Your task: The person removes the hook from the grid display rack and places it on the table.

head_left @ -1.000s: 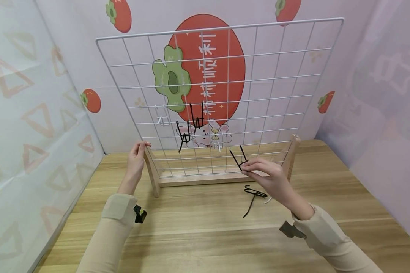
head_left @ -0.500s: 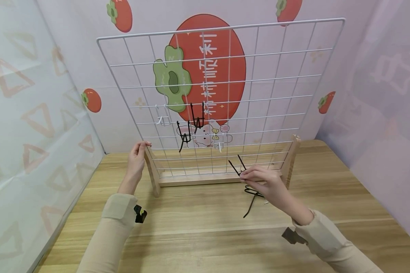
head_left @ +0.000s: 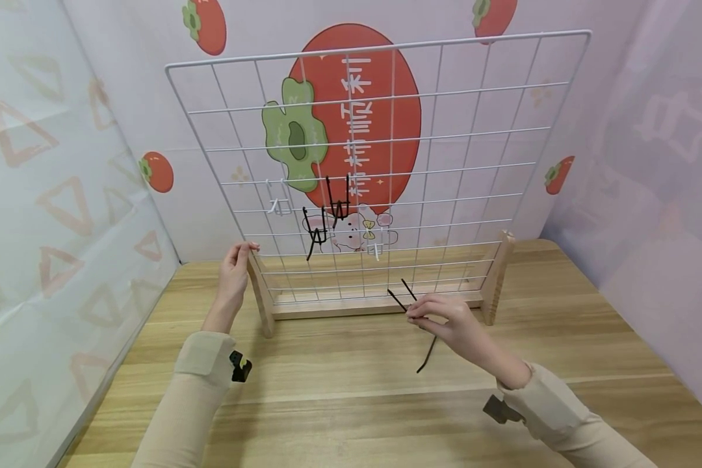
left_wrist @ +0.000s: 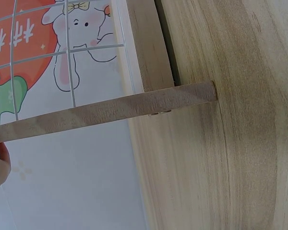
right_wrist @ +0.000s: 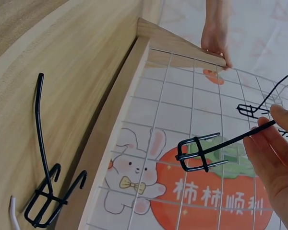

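Observation:
In the head view my left hand (head_left: pixel 233 273) grips the top of the left wooden upright (head_left: pixel 261 296) of a stand that carries a white wire grid (head_left: pixel 393 138). My right hand (head_left: pixel 452 325) pinches a black wire display hook (right_wrist: pixel 235 141) by its long arm; the hook's two prongs point toward the lower right part of the grid. Below that hand, another black hook (right_wrist: pixel 43 139) lies on the table, partly hidden in the head view. A white hook (right_wrist: pixel 13 215) beside it shows only at the edge of the right wrist view.
Two black hooks, one lower (head_left: pixel 316 235) and one higher (head_left: pixel 338 209), hang on the grid. White hooks hang at the left (head_left: pixel 278 207) and lower centre (head_left: pixel 376 249). The stand's wooden base (head_left: pixel 327 313) rests on the wooden table (head_left: pixel 327 416), before a printed backdrop (head_left: pixel 456 149).
My right hand has moved down and slightly left with the black hook, away from the grid's middle, now covering more of the hook on the table. My left hand has stayed put.

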